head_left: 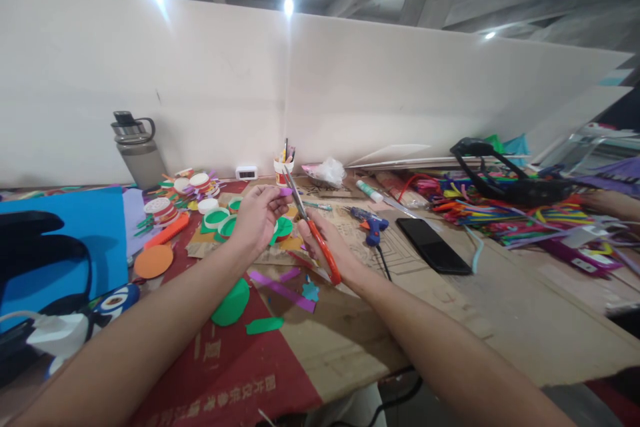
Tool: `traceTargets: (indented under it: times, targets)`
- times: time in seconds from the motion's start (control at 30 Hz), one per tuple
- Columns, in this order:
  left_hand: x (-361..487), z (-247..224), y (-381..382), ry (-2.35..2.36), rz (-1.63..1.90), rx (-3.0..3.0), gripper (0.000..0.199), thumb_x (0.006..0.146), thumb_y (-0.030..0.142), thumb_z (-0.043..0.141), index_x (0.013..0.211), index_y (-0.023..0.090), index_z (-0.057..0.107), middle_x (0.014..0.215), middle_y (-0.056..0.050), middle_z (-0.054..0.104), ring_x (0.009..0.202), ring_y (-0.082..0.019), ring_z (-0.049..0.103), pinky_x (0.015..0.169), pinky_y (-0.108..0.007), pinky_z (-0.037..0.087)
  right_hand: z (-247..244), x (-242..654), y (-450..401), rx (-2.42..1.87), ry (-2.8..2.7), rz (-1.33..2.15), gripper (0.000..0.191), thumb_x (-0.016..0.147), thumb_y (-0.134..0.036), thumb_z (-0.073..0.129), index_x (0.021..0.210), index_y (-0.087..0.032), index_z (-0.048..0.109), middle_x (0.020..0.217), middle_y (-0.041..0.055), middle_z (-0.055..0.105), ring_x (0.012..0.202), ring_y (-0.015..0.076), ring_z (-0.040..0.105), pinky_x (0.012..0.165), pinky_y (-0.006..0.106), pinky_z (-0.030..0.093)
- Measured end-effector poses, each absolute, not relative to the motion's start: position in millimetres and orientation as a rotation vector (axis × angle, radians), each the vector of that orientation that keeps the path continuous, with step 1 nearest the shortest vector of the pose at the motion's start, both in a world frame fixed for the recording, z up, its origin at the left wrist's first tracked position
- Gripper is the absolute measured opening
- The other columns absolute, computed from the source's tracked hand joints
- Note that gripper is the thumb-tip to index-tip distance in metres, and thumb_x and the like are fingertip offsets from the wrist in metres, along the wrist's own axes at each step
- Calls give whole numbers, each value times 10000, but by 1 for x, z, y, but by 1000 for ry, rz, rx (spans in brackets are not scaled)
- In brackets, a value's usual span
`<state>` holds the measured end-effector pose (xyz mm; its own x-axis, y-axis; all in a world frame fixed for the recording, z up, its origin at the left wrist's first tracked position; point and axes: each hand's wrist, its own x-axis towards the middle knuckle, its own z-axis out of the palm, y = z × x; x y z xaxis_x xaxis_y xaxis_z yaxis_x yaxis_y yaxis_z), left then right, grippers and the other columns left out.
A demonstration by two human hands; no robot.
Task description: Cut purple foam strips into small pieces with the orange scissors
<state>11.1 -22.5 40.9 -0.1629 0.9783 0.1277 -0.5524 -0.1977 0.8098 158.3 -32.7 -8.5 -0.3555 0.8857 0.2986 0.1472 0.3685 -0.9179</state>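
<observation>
My left hand (257,220) pinches a small purple piece (285,192) between thumb and fingers. My right hand (325,240) is closed round orange-handled scissors (320,243), whose blades point up and away, just right of the purple piece. Beneath and beside my left hand are white cups with green insides (216,217). Nearer me on the cardboard (345,347) lie a purple strip (287,293), a green disc (231,303), a green strip (265,325) and a small blue cutout (311,290).
A grey bottle (140,153) stands back left beside blue sheets (100,220). A blue glue gun (374,229), a black phone (433,245) and a glue stick (369,191) lie right. Colourful pipe cleaners (505,213) pile farther right, near another person's arm (610,204).
</observation>
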Motion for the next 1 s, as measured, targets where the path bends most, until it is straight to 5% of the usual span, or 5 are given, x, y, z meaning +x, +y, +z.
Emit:
traceTargets:
  times: [1.0]
  targets:
    - [10,41,-22,771,1658,829,187,619,188,740,687,145,571,673,-23,670,640,-131,647,596,-237,468,-14,163,-26,-917,-1898,899,346,917,-563,470,995,-234,539,746,-13,515,634,127,446,556,236,373]
